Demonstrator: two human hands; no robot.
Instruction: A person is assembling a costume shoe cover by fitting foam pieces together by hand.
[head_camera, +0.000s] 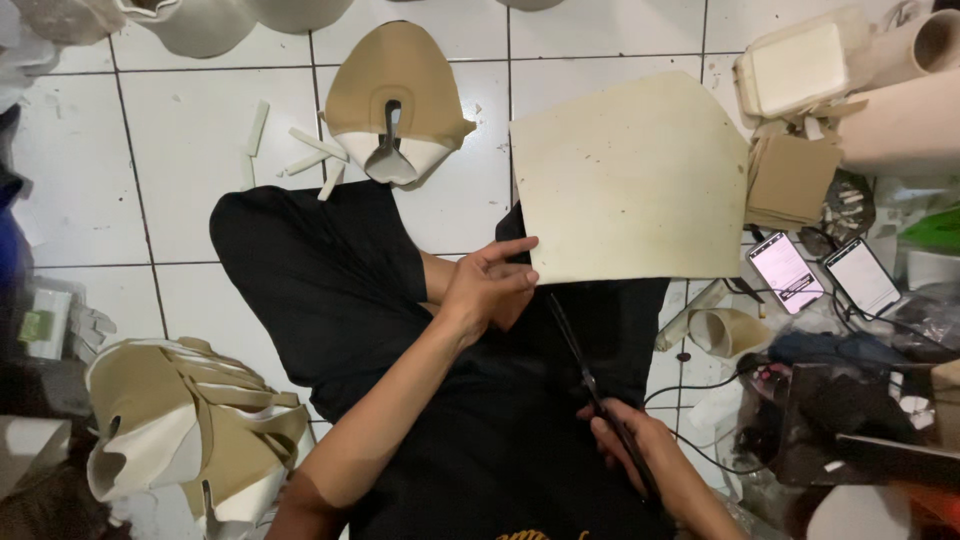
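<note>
A large cream sheet of stiff material (630, 180) lies over my lap and the white tiled floor. My left hand (490, 285) pinches its lower left corner, thumb on top. My right hand (630, 445) grips the handles of long black scissors (585, 365). The blades point up toward the sheet's bottom edge, with the tips just under it. I sit cross-legged in black clothes.
A tan and white cut shoe-upper piece (395, 105) lies on the floor ahead, with cream offcut strips (300, 150) beside it. A pile of similar pieces (190, 430) sits at lower left. Two lit phones (785, 272), rolls and a foam box (800, 65) crowd the right.
</note>
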